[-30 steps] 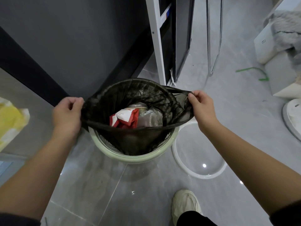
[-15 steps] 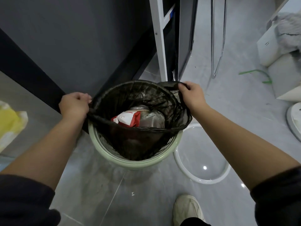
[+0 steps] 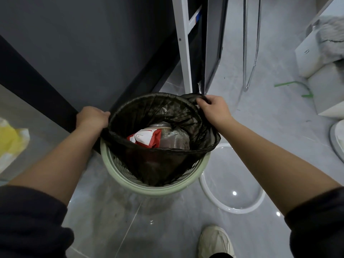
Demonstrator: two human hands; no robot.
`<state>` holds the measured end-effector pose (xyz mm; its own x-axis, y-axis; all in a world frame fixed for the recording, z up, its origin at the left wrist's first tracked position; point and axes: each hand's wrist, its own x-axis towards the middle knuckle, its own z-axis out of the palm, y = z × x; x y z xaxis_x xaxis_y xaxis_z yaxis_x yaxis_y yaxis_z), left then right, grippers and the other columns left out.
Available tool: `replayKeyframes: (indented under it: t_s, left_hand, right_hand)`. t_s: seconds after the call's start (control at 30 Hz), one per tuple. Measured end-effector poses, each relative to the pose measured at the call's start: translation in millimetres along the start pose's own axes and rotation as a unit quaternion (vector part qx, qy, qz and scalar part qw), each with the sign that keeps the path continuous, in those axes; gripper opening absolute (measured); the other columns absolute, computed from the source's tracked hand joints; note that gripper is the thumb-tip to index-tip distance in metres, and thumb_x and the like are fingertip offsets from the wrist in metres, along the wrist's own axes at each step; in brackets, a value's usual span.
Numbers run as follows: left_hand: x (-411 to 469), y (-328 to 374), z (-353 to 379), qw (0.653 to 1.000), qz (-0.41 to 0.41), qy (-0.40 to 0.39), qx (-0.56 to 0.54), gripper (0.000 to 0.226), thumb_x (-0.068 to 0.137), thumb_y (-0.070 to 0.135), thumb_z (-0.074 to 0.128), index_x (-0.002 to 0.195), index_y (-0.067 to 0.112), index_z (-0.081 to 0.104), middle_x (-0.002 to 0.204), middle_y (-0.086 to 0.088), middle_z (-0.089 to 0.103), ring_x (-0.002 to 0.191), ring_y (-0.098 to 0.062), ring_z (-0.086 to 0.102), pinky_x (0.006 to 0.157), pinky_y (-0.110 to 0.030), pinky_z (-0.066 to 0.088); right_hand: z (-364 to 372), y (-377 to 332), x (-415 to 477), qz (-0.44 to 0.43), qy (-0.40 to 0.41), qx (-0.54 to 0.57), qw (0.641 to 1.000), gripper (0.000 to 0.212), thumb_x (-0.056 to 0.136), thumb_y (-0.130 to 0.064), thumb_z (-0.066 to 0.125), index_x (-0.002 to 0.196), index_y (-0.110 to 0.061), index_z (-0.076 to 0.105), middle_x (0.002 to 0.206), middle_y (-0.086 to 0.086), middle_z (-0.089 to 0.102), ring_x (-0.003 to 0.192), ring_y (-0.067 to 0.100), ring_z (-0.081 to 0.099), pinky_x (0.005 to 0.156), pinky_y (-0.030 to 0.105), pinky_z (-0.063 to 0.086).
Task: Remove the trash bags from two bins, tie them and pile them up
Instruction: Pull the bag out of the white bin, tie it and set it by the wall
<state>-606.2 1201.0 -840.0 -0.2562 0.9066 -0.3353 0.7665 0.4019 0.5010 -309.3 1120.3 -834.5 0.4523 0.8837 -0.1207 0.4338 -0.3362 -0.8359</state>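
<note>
From the head view, a pale green bin (image 3: 149,189) with slotted walls stands on the grey tiled floor (image 3: 270,127), against the foot of a dark wall (image 3: 74,43). A black trash bag (image 3: 162,161) sits inside it, its mouth pulled open and lifted above the bin's rim, so that the near edge of the bag stretches across in a taut line. The left hand (image 3: 92,118) is clenched on the bag's edge at the left side of the mouth; its grip is closed around gathered film. The right hand (image 3: 216,108) pinches the bag's edge at the far right, fingers curled over a bunched fold of plastic. Both forearms are bare, with dark sleeves (image 3: 31,220) pushed up near the elbows.

Inside the bag lie a red and white wrapper (image 3: 147,137) and, just beside it on the right, a clear plastic container (image 3: 173,136). A white ring (image 3: 232,207) rests flat on the floor just right of the bin. A light shoe (image 3: 214,241) shows at the bottom edge. A white metal frame (image 3: 183,43) leans up behind the bin. A yellow and white bag (image 3: 11,142) lies at the far left, well apart from the bin.
</note>
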Motion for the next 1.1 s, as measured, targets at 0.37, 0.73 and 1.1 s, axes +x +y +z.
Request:
replayKeyframes:
  t_s: [0.37, 0.73, 1.1]
  left_hand:
    - [-24.4, -3.0, -19.3, 0.927, 0.290, 0.232, -0.049, 0.033, 0.099, 0.028, 0.042, 0.093, 0.002, 0.061, 0.085, -0.016, 0.064, 0.076, -0.026, 0.056, 0.067, -0.029, 0.036]
    - [4.0, 4.2, -6.5, 0.989, -0.056, -0.097, 0.092, 0.043, 0.096, 0.032, 0.048, 0.090, -0.009, 0.058, 0.084, -0.027, 0.060, 0.071, -0.038, 0.063, 0.053, -0.035, 0.050]
    - [-40.1, -8.0, -24.5, 0.925, 0.329, 0.187, -0.029, 0.030, 0.099, 0.027, 0.042, 0.085, 0.003, 0.053, 0.071, -0.009, 0.054, 0.066, -0.025, 0.051, 0.057, -0.028, 0.027]
  right_hand:
    - [-13.2, -3.0, -5.4, -0.081, 0.075, 0.131, 0.985, 0.018, 0.091, -0.017, 0.053, 0.089, -0.024, 0.069, 0.083, -0.004, 0.069, 0.082, 0.012, 0.063, 0.079, 0.029, 0.051]
    - [2.7, -7.7, 0.0, -0.037, 0.006, 0.023, 0.999, 0.029, 0.090, -0.030, 0.054, 0.079, -0.005, 0.060, 0.071, 0.006, 0.056, 0.070, 0.019, 0.053, 0.069, 0.037, 0.047]
    - [-8.4, -11.2, -7.9, -0.097, 0.100, 0.111, 0.984, 0.019, 0.094, -0.013, 0.051, 0.095, -0.022, 0.067, 0.085, -0.010, 0.065, 0.082, 0.000, 0.059, 0.072, 0.006, 0.043]
